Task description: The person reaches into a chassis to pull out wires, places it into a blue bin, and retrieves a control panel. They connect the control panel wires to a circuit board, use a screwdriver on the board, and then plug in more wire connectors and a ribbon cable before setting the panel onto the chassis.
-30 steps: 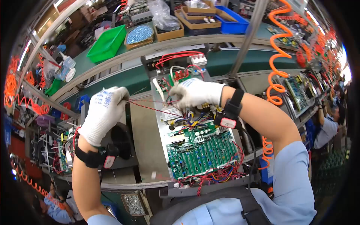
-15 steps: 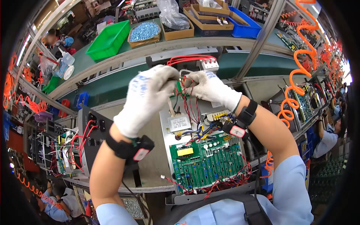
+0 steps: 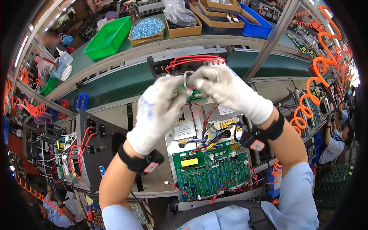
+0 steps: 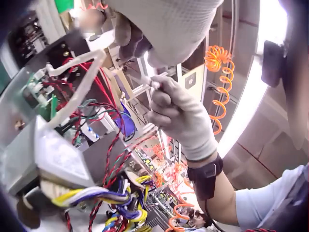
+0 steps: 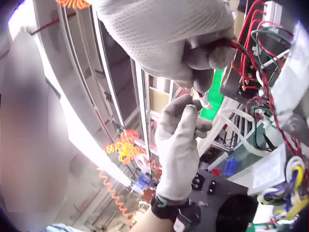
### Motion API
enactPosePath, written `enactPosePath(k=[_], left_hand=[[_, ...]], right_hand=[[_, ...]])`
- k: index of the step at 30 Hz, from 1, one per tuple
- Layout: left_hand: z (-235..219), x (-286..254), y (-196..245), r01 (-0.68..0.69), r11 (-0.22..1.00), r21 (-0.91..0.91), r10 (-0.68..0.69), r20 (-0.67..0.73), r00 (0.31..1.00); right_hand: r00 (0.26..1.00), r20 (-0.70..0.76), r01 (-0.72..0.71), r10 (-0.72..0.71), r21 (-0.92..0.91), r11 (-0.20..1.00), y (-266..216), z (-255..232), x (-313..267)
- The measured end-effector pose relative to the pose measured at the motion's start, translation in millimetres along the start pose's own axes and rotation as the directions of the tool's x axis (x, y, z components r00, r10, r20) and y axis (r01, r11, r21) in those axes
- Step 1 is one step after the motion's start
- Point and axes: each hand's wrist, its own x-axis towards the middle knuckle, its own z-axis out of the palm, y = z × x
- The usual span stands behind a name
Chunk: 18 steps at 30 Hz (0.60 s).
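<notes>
Both hands wear white knit gloves and meet over the far part of an open electronics chassis (image 3: 168,142). My right hand (image 3: 234,90) grips red-and-black twisted wires (image 5: 263,77), which trail down into the chassis. A small white connector (image 5: 206,102) shows just below its fingertips in the right wrist view. Close beside it is my left hand (image 3: 155,109), thumb and fingers bent toward that connector; I cannot tell whether they pinch anything. Nearer my body lies a green circuit board (image 3: 209,174). Beyond it are a labelled metal box (image 3: 183,131) and bundled yellow, blue and white wires (image 4: 116,198).
A black panel unit (image 3: 96,149) with red wires stands at left. Across the back shelf are a green bin (image 3: 107,40), a box of small bluish parts (image 3: 147,30), cardboard boxes and a blue bin (image 3: 257,28). An orange coiled hose (image 3: 320,73) hangs at right.
A second ago my left hand was far left, stretching the twisted wires. It has come rightward to my right hand, and both now work together above the chassis's far part.
</notes>
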Motion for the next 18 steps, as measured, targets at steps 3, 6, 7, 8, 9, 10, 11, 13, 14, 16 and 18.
enactPosePath(k=[3,6,7,8,9,10,11,13,14,16,18], left_hand=[[-4,-38,-32,0.415,0.885,-0.211,-0.438,-0.077,0.896],[4,-55,-61,0.761,0.616,-0.204,-0.668,0.378,0.641],[20,-64,-76,0.779,0.520,-0.351,-0.636,0.449,0.627],[28,-63,-78,0.777,0.403,-0.483,-0.589,0.512,0.625],[33,-63,-75,0.789,0.233,-0.568,-0.555,0.589,0.587],[33,-60,-78,0.800,0.179,-0.572,-0.447,0.678,0.584],[38,-61,-81,0.788,0.212,-0.579,-0.384,0.692,0.612],[46,-64,-83,0.750,0.149,-0.644,-0.313,0.689,0.653],[48,-67,-81,0.719,0.053,-0.693,-0.306,0.674,0.673],[51,-74,-85,0.678,-0.038,-0.734,-0.279,0.659,0.699],[55,-82,-95,0.673,-0.024,-0.739,-0.241,0.658,0.713]], right_hand=[[0.980,0.126,0.184,-0.151,-0.324,0.928,2,21,-20],[0.959,0.225,0.282,-0.172,-0.816,0.505,24,48,-18],[0.977,0.210,0.200,-0.022,-0.883,0.425,18,56,-9],[0.977,0.173,0.125,0.123,-0.937,0.325,15,62,0],[0.990,0.128,0.093,0.067,-0.921,0.378,21,66,7],[0.994,0.106,0.076,0.040,-0.889,0.452,26,68,13],[0.996,0.083,0.061,0.018,-0.849,0.525,31,69,18],[1.000,0.020,0.012,0.005,-0.760,0.650,40,70,23],[1.000,0.015,0.018,-0.010,-0.758,0.652,43,70,24],[0.999,0.002,0.024,-0.035,-0.752,0.659,43,71,24],[0.999,0.031,0.013,0.015,-0.751,0.660,33,68,23]])
